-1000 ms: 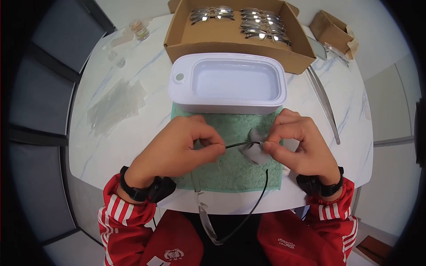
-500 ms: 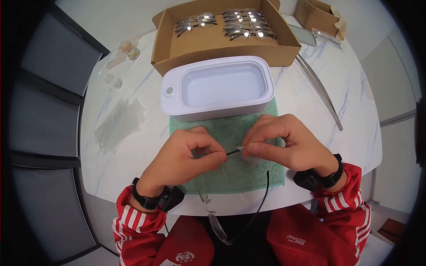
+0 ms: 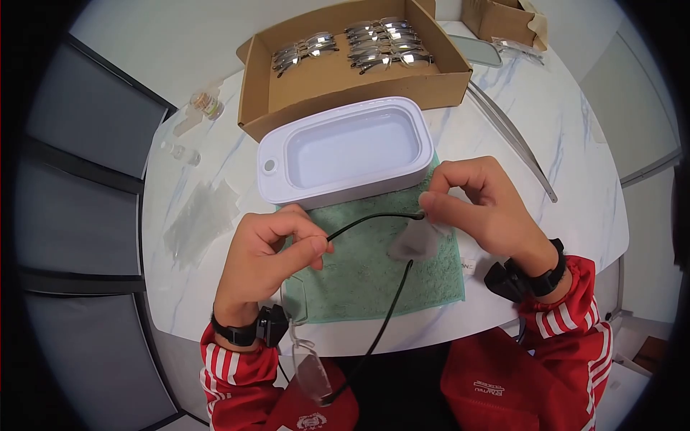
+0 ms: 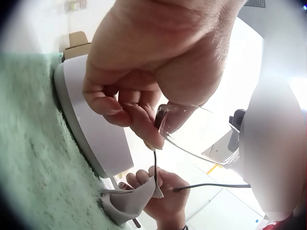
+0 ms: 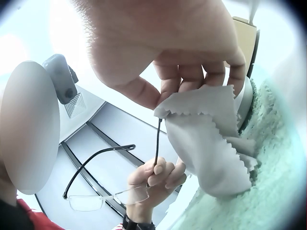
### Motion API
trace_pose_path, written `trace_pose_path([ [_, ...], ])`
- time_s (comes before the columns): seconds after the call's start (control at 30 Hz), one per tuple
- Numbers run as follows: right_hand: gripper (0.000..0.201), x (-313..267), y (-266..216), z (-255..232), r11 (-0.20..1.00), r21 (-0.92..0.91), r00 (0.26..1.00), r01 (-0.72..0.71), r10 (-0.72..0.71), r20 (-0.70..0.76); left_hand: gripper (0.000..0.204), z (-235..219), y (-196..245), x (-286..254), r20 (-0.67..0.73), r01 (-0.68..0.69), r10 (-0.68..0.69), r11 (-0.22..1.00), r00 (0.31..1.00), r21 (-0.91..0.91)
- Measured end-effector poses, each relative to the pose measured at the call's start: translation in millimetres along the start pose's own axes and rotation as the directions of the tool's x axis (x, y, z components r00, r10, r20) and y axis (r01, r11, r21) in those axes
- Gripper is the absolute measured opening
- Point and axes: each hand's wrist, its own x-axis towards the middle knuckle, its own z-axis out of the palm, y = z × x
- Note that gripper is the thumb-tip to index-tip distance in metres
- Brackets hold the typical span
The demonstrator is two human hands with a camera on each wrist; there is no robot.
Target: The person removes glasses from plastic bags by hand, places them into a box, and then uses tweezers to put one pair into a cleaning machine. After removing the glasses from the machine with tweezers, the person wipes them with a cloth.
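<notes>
My left hand (image 3: 269, 251) pinches one black temple arm of a pair of clear-lensed glasses (image 3: 311, 370). The lenses hang below that hand, over the table's front edge, while the other temple arm (image 3: 388, 316) points up and away. Thumb and fingers of my right hand (image 3: 481, 205) pinch a grey cleaning cloth (image 5: 206, 158) at the tip of the held arm. In the right wrist view the cloth, with zigzag edges, drapes down from the fingertips and covers that tip. Beneath both hands lies a green towel (image 3: 352, 280).
A white tub (image 3: 272, 188) with a recessed basin stands behind the towel. Beyond it, a cardboard box (image 3: 287, 111) holds rows of glasses (image 3: 392, 47). Clear plastic bags (image 3: 201, 223) and a small bottle (image 3: 180, 153) lie left; a long metal strip (image 3: 514, 136) lies right.
My hands have spread apart, the right one moving with the cloth along the arm to its tip. More of the black arm shows between them. The glasses have shifted left in the head view.
</notes>
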Motion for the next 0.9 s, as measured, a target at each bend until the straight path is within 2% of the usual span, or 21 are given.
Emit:
trace_pose_path([
  [0.17,0.012,1,1,4,0.994,0.095,0.998,0.053,-0.056,0.025,0.006,3,0,0,-0.038,-0.101,0.100,0.995,0.994,0.000],
  [0.23,0.013,1,4,5,0.987,0.136,0.995,0.081,-0.089,0.051,0.003,2,-2,2,-0.031,-0.288,0.304,0.927,0.952,0.242],
  [0.27,0.013,1,7,5,0.982,0.110,0.986,0.153,-0.159,0.045,0.003,4,-2,2,-0.031,-0.285,0.301,0.927,0.953,0.244],
  [0.3,0.014,2,8,4,0.971,0.083,0.973,0.224,-0.228,0.039,0.003,6,-1,3,-0.067,-0.321,0.358,0.894,0.931,0.313],
  [0.33,0.014,2,7,4,0.971,0.086,0.973,0.224,-0.228,0.039,0.004,7,0,3,-0.098,-0.352,0.416,0.854,0.904,0.383],
  [0.37,0.014,2,5,4,0.975,0.069,0.977,0.209,-0.212,0.036,0.004,8,0,3,-0.097,-0.350,0.415,0.854,0.905,0.385],
  [0.43,0.014,2,2,4,0.979,0.053,0.979,0.198,-0.200,0.031,0.004,8,2,3,-0.162,-0.400,0.518,0.792,0.840,0.462],
  [0.5,0.014,2,0,4,0.994,0.039,0.994,0.106,-0.106,-0.010,0.005,6,4,1,-0.178,-0.407,0.532,0.788,0.828,0.463],
  [0.57,0.014,2,-1,4,0.994,0.029,0.995,0.101,-0.100,-0.013,0.006,3,7,-1,-0.192,-0.415,0.546,0.783,0.815,0.463],
  [0.77,0.013,1,1,6,0.994,0.051,0.996,0.092,-0.092,-0.015,0.012,1,29,-23,-0.088,-0.382,0.518,0.726,0.851,0.572],
  [0.83,0.013,1,1,8,0.995,0.056,0.996,0.088,-0.087,-0.017,0.018,11,41,-35,-0.250,-0.176,0.344,0.839,0.905,0.515],
  [0.9,0.013,1,1,8,0.995,0.059,0.997,0.080,-0.079,-0.021,0.022,16,52,-44,-0.268,-0.138,0.300,0.861,0.915,0.490],
])
